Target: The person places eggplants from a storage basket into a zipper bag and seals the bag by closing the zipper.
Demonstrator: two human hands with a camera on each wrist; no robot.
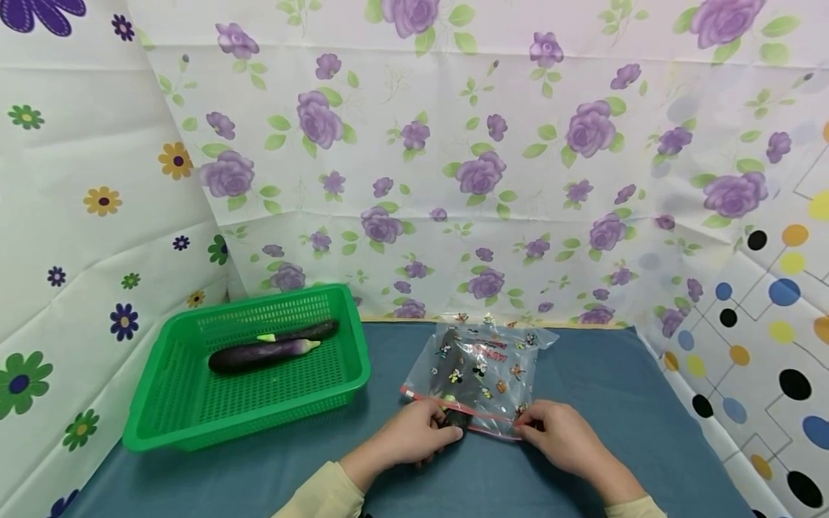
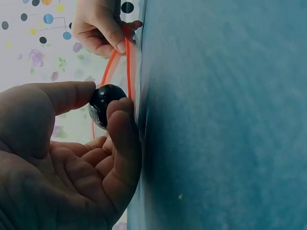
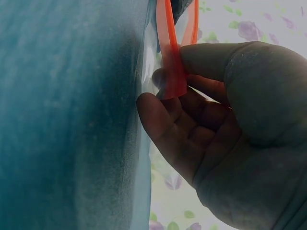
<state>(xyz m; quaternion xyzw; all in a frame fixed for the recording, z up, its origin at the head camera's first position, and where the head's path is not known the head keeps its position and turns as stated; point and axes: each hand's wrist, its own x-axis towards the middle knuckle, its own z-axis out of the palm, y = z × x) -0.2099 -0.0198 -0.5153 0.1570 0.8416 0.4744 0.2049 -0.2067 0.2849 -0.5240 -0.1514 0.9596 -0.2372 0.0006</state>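
A clear zip bag (image 1: 501,378) printed with small cartoon figures lies on the cloth, its red-edged mouth toward me. My left hand (image 1: 414,434) pinches the rounded dark end of an eggplant (image 1: 460,420) between thumb and fingers at that mouth. The same glossy eggplant end (image 2: 101,106) shows close up in the left wrist view. Dark purple shapes and a pale green tip (image 1: 448,398) are visible through the plastic; how many eggplants are inside I cannot tell. With thumb and fingers my right hand (image 1: 562,437) pinches the right end of the red zip strip (image 3: 172,72).
At the left stands a green plastic basket (image 1: 259,422) with two eggplants (image 1: 255,356) in it. A blue-grey cloth (image 1: 622,388) covers the table. Flower-patterned sheets (image 1: 414,216) hang behind and at the left, and a dotted one at the right.
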